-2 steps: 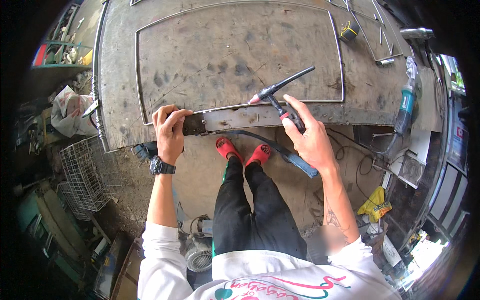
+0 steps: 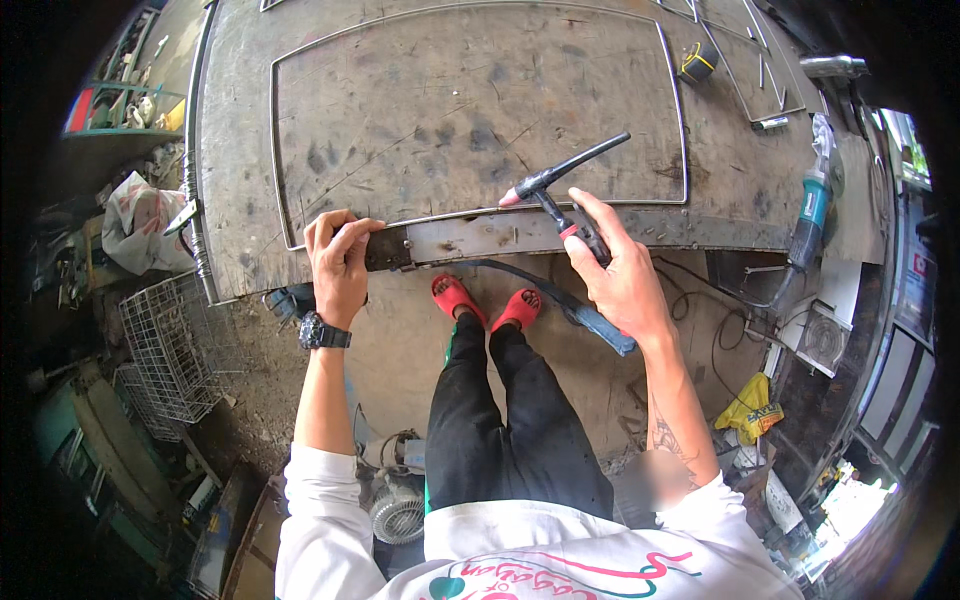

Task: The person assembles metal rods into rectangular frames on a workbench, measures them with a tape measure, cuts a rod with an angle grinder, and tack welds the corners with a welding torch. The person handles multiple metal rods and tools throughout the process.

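Note:
A TIG welding torch is in my right hand, fingers wrapped round its handle and index finger stretched along it. The torch's pink nozzle points left, close above the near side of a thin metal rod frame. This large rectangular frame lies flat on the worktable. My left hand is closed at the table's near edge, thumb and fingertips pressed together on the frame's near rod. What lies under its palm is hidden. A flat metal strip runs along the table edge between my hands.
A tape measure sits beyond the frame's right side, near more thin rods. At the right edge stands a teal angle grinder. A hose hangs below the torch. Wire baskets and a white sack are at left.

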